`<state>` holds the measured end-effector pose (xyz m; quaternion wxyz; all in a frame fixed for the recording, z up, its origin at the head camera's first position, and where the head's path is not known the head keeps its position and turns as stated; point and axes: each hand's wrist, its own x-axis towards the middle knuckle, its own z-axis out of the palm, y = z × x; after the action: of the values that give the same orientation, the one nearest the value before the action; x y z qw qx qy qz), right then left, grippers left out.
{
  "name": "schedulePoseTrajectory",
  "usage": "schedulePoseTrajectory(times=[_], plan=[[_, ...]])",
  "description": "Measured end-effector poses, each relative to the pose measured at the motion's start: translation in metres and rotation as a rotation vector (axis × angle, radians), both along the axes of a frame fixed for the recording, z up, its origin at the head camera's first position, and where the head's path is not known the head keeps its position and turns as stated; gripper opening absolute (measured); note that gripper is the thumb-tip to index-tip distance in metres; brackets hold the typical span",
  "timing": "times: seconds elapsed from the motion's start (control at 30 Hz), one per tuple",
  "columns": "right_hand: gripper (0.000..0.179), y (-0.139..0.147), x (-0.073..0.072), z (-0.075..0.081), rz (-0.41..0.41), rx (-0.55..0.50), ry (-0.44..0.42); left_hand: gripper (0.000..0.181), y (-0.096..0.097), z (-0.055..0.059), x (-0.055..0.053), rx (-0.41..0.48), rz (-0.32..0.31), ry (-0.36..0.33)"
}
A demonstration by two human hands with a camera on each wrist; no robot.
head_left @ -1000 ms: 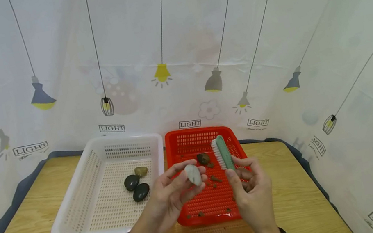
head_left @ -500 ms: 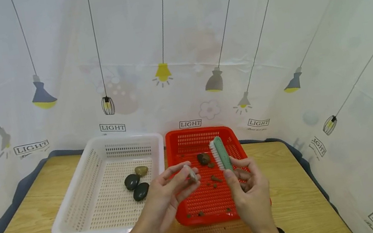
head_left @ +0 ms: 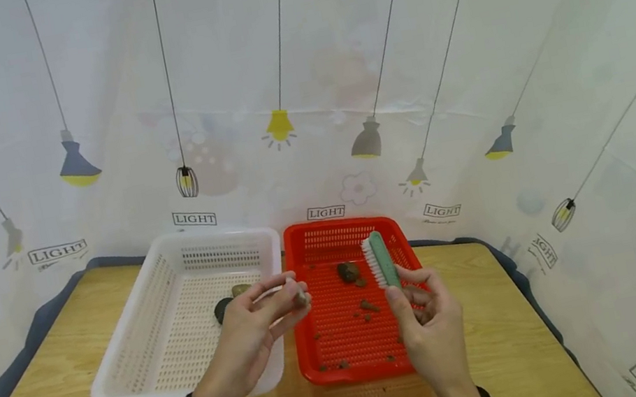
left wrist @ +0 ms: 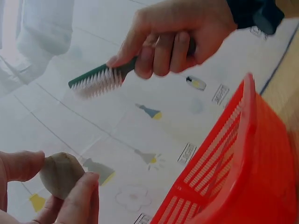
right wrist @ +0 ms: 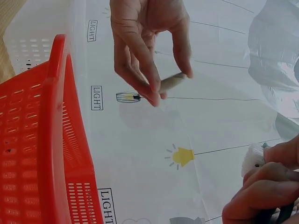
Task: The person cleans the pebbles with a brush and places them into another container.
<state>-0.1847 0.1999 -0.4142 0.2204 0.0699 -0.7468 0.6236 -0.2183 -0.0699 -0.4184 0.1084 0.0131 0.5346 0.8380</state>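
My left hand point(head_left: 252, 334) pinches a flat greyish pebble point(left wrist: 61, 175) between thumb and fingers, raised over the gap between the two baskets. In the right wrist view that pebble shows edge-on as a thin sliver. My right hand point(head_left: 433, 327) grips a green brush point(head_left: 385, 261) by its handle, its white bristles point(left wrist: 96, 84) facing left, above the red basket point(head_left: 311, 376). Inside the white basket point(head_left: 108, 377) lie a dark stone point(head_left: 222, 310) and a tan stone point(head_left: 239, 289), both partly hidden behind my left hand.
A dark brown stone point(head_left: 348, 272) and several brown crumbs of dirt point(head_left: 367, 305) lie in the red basket. Both baskets stand side by side on a wooden table point(head_left: 508, 335). A white curtain point(head_left: 460, 60) printed with lamps hangs behind.
My left hand has moved left with the pebble, away from the brush and toward the white basket, and the pebble has turned from face-on to edge-on. My right hand stays nearly in place.
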Motion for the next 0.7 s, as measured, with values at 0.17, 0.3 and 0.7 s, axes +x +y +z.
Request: schedulePoseTrajectory(times=[0.17, 0.3, 0.7], plan=[[0.026, 0.001, -0.001, -0.001, 0.000, 0.000, -0.007, 0.052, -0.024, 0.006, -0.008, -0.089, 0.026, 0.046], [0.026, 0.002, -0.002, -0.001, -0.005, -0.002, -0.007, 0.054, -0.043, 0.011, -0.016, -0.198, 0.043, 0.090], [0.025, 0.007, -0.003, 0.001, -0.015, 0.000, -0.016, 0.057, -0.085, 0.015, -0.044, -0.701, 0.071, 0.276]])
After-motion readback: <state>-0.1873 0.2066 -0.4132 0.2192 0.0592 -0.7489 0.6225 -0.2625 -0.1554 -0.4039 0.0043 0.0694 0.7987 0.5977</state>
